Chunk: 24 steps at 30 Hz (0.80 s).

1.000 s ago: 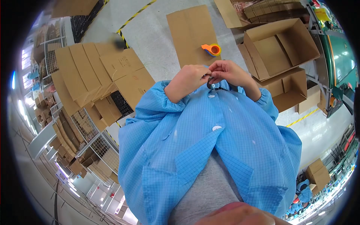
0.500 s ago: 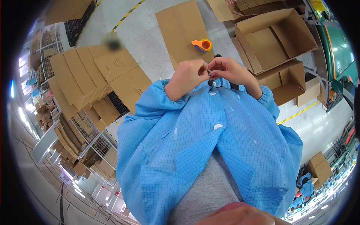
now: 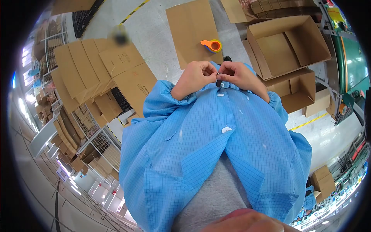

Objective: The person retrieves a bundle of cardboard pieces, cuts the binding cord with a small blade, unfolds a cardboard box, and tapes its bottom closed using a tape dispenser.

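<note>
Both hands meet in front of the blue checked coat, fingertips nearly touching. My left hand is closed in a pinch on a small dark piece, too small to name. My right hand pinches the same piece from the other side. Just below the fingers a short dark strip hangs against the coat front. Beyond the hands an orange tape dispenser lies on a flat cardboard sheet on the floor.
Open cardboard boxes stand at the right, beside a green-topped bench. Folded cartons are stacked at the left, near wire cages. Yellow-black tape marks the floor.
The view has shifted slightly, so the cardboard and tape dispenser appear a little farther right. Both hands stay together, their fingers slightly rearranged around the small piece.
</note>
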Each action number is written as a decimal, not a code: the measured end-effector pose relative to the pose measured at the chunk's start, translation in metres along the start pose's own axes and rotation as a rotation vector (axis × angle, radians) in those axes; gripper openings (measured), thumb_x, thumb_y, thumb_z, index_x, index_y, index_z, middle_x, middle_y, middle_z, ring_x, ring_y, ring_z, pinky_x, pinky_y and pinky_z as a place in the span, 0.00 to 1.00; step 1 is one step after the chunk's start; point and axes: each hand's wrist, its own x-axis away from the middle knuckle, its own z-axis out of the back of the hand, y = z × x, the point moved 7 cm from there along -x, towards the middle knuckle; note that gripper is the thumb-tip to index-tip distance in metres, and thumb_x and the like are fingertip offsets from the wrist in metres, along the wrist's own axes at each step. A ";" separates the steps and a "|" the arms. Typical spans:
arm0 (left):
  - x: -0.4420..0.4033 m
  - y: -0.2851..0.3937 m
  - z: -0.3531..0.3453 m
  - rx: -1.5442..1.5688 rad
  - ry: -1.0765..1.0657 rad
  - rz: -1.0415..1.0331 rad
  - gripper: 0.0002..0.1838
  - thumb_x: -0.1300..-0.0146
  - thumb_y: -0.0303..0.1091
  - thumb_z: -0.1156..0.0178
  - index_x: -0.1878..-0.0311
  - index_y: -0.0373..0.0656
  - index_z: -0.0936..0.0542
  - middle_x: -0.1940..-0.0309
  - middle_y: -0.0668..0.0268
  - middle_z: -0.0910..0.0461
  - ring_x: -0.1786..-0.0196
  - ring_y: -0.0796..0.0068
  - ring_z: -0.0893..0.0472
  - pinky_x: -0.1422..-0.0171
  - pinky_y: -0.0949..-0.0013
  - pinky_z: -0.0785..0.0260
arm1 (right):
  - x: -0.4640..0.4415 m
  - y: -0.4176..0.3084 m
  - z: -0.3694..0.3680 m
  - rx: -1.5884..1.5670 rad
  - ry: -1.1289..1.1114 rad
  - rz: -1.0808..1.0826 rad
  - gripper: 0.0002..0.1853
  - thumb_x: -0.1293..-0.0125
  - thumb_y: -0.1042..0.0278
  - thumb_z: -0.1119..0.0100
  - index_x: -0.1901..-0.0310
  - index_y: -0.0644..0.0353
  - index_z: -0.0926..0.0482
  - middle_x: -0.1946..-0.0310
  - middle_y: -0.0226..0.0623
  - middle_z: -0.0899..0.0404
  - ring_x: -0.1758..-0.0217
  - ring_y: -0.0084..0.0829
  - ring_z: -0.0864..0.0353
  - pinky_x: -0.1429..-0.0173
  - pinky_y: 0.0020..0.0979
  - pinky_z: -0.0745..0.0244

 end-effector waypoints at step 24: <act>0.021 -0.055 -0.005 0.148 0.071 0.108 0.06 0.39 0.27 0.39 0.62 0.35 0.23 0.70 0.66 0.20 0.64 0.83 0.22 0.59 0.77 0.29 | -0.013 0.016 -0.023 0.131 -0.139 -0.078 0.08 0.37 0.69 0.44 0.61 0.65 0.24 0.71 0.35 0.21 0.68 0.20 0.26 0.63 0.25 0.30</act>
